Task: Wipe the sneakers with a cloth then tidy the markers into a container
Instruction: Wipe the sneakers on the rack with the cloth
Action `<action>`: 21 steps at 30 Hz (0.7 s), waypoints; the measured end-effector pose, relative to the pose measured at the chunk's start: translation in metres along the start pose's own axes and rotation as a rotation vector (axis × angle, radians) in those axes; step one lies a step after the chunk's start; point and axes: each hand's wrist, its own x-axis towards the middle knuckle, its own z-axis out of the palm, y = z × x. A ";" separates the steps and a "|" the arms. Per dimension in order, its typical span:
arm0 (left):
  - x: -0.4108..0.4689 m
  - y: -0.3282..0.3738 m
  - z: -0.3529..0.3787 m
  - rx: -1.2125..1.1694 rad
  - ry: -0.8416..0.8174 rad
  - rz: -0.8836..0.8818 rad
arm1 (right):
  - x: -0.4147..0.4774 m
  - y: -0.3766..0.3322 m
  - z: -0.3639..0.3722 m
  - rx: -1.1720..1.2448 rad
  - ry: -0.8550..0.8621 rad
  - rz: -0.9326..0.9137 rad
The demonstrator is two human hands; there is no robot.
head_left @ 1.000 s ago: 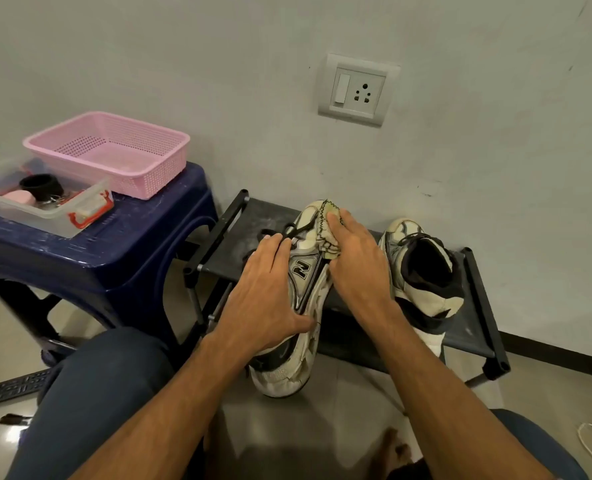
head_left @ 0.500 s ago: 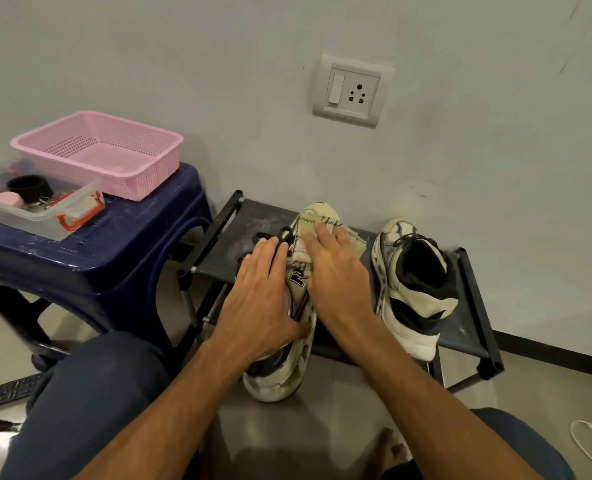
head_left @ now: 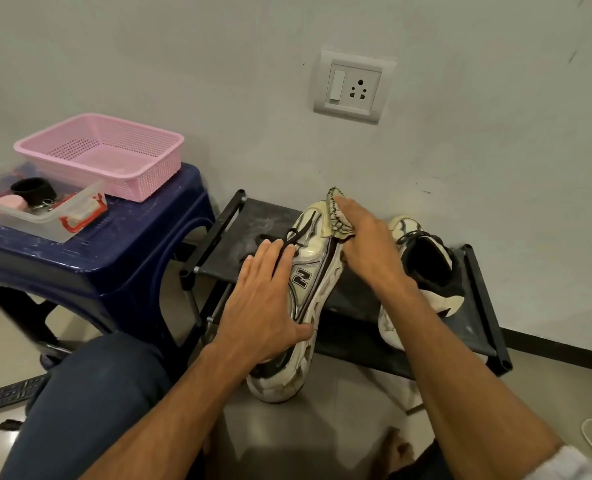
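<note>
Sneaker (head_left: 308, 271) on its side over the black rack (head_left: 253, 223). Left hand (head_left: 263, 299) lies flat on the upper, fingers straight, thumb at the sole. Right hand (head_left: 367, 244) bunches the cloth (head_left: 339, 223) against the toe. Second sneaker (head_left: 426, 271) stands on the rack, far right.

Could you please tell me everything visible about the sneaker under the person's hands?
The sneaker is cream with black trim, black laces and an N logo on its side; its chunky sole scuffed. It lies on its side, toe over the rack, heel overhanging toward the person. The left hand rests flat on its upper, thumb at the sole; the right hand presses a cloth against its toe end.
</note>
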 end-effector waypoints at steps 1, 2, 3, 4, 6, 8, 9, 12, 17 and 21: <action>0.001 -0.001 0.000 -0.015 -0.002 -0.012 | -0.003 -0.005 0.003 -0.050 -0.004 -0.015; 0.003 -0.001 -0.001 -0.031 -0.004 -0.027 | -0.007 -0.011 0.006 -0.111 0.000 -0.032; 0.004 -0.001 -0.002 -0.043 -0.007 -0.044 | -0.011 -0.018 0.007 -0.160 0.003 -0.050; 0.007 -0.001 -0.003 -0.053 -0.009 -0.062 | -0.017 -0.023 0.008 -0.190 -0.004 -0.064; 0.012 -0.002 -0.005 -0.078 -0.015 -0.095 | -0.029 -0.033 0.006 -0.184 -0.038 -0.086; 0.016 -0.005 -0.006 -0.112 -0.024 -0.130 | -0.038 -0.036 0.002 -0.110 -0.082 -0.117; 0.017 -0.006 -0.007 -0.123 -0.031 -0.142 | -0.039 -0.036 -0.001 -0.059 -0.101 -0.128; 0.015 -0.009 -0.008 -0.136 -0.032 -0.147 | -0.027 -0.027 -0.009 0.066 -0.061 -0.105; 0.011 -0.010 -0.007 -0.127 -0.035 -0.147 | -0.020 -0.027 0.004 -0.060 0.002 -0.070; 0.012 -0.013 -0.008 -0.179 -0.045 -0.184 | -0.038 -0.046 0.011 -0.057 -0.032 -0.070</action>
